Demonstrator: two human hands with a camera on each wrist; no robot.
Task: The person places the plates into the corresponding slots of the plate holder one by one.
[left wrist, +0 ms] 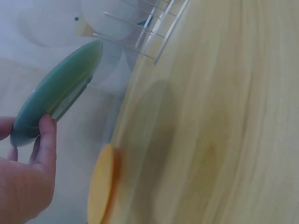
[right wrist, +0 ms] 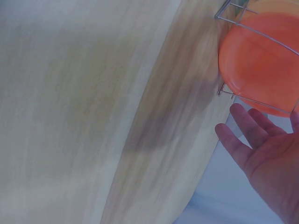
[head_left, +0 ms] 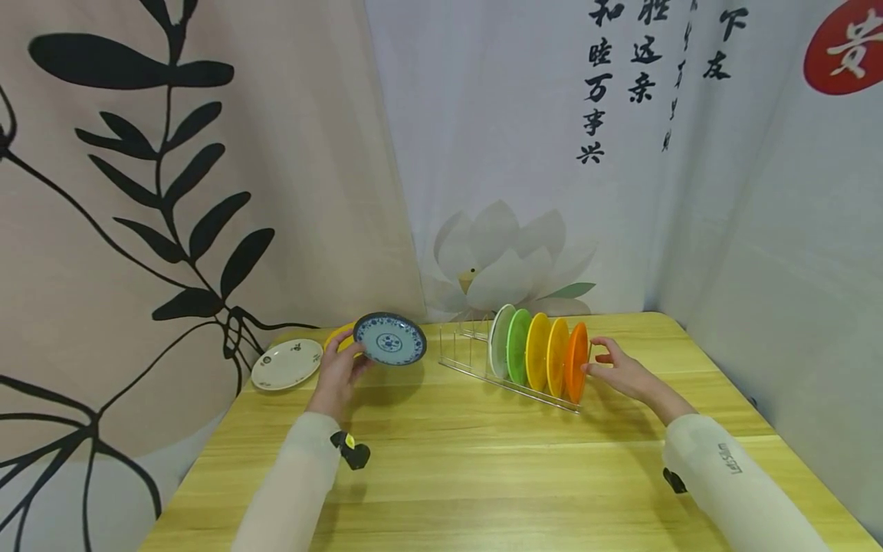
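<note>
My left hand (head_left: pixel 339 377) pinches a blue-and-white patterned plate (head_left: pixel 390 338) by its left edge. It holds the plate tilted above the table; in the left wrist view the green-blue underside of the plate (left wrist: pixel 56 91) shows, the thumb on its inner face. At the right end of a wire dish rack (head_left: pixel 510 389) is my right hand (head_left: pixel 624 373), beside an orange plate (head_left: pixel 576 362). Its fingers spread loosely in the right wrist view, with the thumb close to the rack wire; whether it touches wire or plate I cannot tell.
Upright in the rack, left of the orange plate, stand a white plate (head_left: pixel 500 342), a green plate (head_left: pixel 518 346) and two yellow plates (head_left: pixel 537 351). A patterned white plate (head_left: pixel 287 365) lies at the table's back left. Another yellow plate (head_left: pixel 338 335) is partly hidden behind my left hand.
</note>
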